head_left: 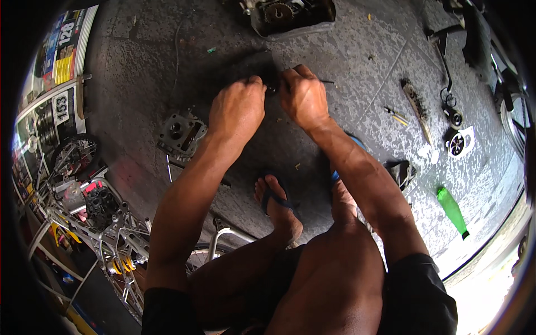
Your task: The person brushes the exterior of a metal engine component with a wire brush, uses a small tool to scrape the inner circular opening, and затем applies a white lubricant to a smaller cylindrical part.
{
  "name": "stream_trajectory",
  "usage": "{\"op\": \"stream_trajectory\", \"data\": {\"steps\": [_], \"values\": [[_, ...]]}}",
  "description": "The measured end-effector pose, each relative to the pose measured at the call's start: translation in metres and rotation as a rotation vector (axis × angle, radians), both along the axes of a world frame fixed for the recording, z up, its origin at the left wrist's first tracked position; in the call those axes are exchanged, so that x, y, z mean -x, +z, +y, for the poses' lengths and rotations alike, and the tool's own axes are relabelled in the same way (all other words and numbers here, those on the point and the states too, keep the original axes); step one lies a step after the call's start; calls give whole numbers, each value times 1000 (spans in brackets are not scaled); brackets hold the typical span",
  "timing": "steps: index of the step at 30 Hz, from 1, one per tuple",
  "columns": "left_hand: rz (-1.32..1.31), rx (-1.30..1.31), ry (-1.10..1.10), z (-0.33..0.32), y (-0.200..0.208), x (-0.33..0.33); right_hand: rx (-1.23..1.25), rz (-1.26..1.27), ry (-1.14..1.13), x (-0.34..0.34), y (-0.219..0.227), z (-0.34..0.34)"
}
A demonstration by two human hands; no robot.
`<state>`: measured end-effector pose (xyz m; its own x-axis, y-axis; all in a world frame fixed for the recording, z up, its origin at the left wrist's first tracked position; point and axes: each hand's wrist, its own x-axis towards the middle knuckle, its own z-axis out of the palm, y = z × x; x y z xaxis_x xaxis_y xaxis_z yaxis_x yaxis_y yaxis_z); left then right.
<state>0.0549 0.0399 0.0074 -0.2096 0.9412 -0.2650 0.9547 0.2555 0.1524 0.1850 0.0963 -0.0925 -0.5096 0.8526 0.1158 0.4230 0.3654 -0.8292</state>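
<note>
My left hand [239,106] and my right hand [304,97] are close together in front of me, above the floor. Both have curled fingers, knuckles up. A small dark part with a shiny spot [272,87] shows in the gap between them; its kind is hidden by shadow and fingers. From the right side of my right hand a thin dark rod [328,82] sticks out. Which hand holds what cannot be made out. Left of my left wrist, a grey metal engine part with a round bore [177,133] lies on the floor.
An open engine casing [293,19] sits at the far edge. On the right lie a wire brush [416,106], a thin yellow-marked tool [397,116], a round metal part [458,145] and a green bottle [451,211]. A motorcycle frame [120,240] stands at left, beside my sandalled feet [277,201].
</note>
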Motion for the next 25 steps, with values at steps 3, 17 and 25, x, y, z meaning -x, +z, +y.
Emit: {"op": "stream_trajectory", "data": {"steps": [3, 17, 25], "values": [[-3, 74, 83, -27, -8, 18, 103, -69, 221, 16, 15, -27], [-56, -110, 45, -19, -25, -14, -61, 11, 135, -17, 7, -7], [-70, 10, 45, -16, -16, -6, -104, 16, 23, -5, 1, -3]]}}
